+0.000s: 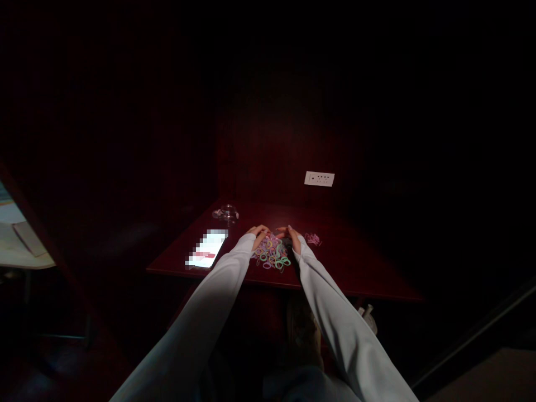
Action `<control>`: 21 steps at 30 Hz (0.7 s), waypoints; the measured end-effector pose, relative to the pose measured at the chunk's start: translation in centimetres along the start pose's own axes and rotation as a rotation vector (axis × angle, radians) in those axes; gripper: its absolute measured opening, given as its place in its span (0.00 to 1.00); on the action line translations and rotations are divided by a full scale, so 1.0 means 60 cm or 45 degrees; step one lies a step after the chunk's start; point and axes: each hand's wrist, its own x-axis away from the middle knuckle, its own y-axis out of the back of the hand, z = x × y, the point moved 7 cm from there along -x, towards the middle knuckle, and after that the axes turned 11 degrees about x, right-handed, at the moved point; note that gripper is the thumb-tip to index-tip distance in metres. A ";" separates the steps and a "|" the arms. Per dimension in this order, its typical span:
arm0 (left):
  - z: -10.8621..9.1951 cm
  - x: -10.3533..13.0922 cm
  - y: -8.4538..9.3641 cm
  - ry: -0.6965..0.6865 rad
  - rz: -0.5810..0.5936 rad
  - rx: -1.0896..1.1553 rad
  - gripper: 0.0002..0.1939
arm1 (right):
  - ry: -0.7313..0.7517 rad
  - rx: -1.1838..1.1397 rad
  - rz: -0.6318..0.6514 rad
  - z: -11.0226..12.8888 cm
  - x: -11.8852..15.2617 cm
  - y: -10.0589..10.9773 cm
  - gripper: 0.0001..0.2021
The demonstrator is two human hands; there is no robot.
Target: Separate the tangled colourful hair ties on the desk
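A loose pile of small pastel hair ties [272, 257] in pink, purple, green and yellow lies near the front edge of the dark red table. My left hand [259, 230] curves around the pile's far left side, fingers apart and touching its edge. From the other side my right hand [293, 237] reaches in with fingers stretched leftward over the far right part of the pile. Neither hand visibly grips a tie. Just right of my right hand sits a smaller cluster of pink hair ties [312, 239].
A phone with a lit screen [208, 248] lies left of my left forearm. Behind it stands a clear round container [228, 211] at the table's back left. A white socket panel [319, 178] is set in the back wall. Dark partitions rise at the sides.
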 end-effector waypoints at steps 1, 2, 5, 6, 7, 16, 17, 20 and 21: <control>-0.002 0.001 0.002 -0.007 -0.007 0.010 0.14 | -0.015 -0.028 -0.003 0.004 0.002 0.001 0.40; -0.003 0.001 0.003 -0.010 -0.014 0.019 0.14 | -0.026 -0.049 -0.005 0.009 0.005 0.002 0.39; -0.008 0.001 0.005 -0.018 -0.019 0.054 0.15 | -0.022 -0.079 0.005 0.022 0.011 0.004 0.39; -0.010 0.001 0.005 -0.020 -0.021 0.067 0.15 | -0.020 -0.085 0.006 0.025 0.013 0.004 0.39; -0.011 0.000 0.006 -0.020 -0.022 0.078 0.15 | -0.020 -0.091 0.008 0.028 0.014 0.005 0.39; -0.034 0.012 0.008 -0.065 0.008 -0.087 0.14 | -0.030 -0.078 0.077 0.045 0.023 0.002 0.39; -0.039 0.014 0.006 -0.086 0.029 -0.127 0.13 | -0.027 -0.073 0.089 0.047 0.025 0.002 0.39; -0.043 0.016 0.002 -0.091 0.074 -0.225 0.11 | -0.032 -0.072 0.136 0.051 0.027 -0.002 0.40; -0.040 0.015 0.001 -0.070 0.072 -0.246 0.10 | -0.033 -0.079 0.149 0.051 0.028 -0.003 0.40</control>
